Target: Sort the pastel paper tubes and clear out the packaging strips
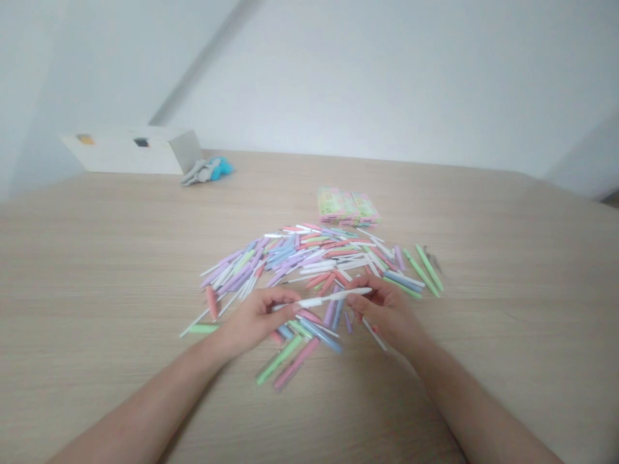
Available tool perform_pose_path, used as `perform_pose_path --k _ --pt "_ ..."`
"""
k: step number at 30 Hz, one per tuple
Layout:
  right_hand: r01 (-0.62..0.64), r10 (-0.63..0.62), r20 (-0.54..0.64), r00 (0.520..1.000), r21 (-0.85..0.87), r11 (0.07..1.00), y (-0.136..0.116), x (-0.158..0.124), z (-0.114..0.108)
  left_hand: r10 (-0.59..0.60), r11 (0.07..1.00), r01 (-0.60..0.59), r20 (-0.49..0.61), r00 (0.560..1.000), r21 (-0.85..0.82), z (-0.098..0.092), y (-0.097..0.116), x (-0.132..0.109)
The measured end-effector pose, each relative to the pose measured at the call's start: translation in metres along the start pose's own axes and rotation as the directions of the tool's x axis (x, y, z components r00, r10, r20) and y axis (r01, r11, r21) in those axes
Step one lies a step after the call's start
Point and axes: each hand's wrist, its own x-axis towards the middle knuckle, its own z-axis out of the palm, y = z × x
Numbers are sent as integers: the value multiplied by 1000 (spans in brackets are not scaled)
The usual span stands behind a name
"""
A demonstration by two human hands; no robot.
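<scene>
Above the near part of a spread of pens, my left hand (264, 316) pinches the left end of a white pen (311, 302). On the other side, my right hand (382, 309) has its fingers closed on the right part of the same slim white piece. Whether this is one piece or two touching end to end is too blurred to tell. Around and beneath both hands lie several pen parts (290, 258) in purple, blue, green, pink and white, with a green pen (280, 359) and a pink pen (296, 364) nearest to me.
Behind the pens stands a stack of pink and green packs (347, 206). A white box (130, 151) is at the back left, with a grey and blue crumpled cloth (207, 170) beside it. Green pens (429, 267) lie to the right. A wall rises behind the table (507, 258).
</scene>
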Motion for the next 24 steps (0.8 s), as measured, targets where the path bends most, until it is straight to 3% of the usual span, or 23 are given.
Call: perform_pose_path --k 6,18,21,24 --pt "27 -26 47 999 -19 999 5 0 -1 -1 1000 1 11 1000 10 1 0 0" --pt "20 -19 4 1000 -145 989 11 -1 3 -15 999 17 -29 999 46 5 3 -1" --pt "23 -23 -3 1000 -115 993 13 0 3 -15 999 16 -24 1000 42 5 2 -1" --pt "39 -39 -10 999 21 999 16 1 3 -7 999 7 -9 1000 43 5 2 1"
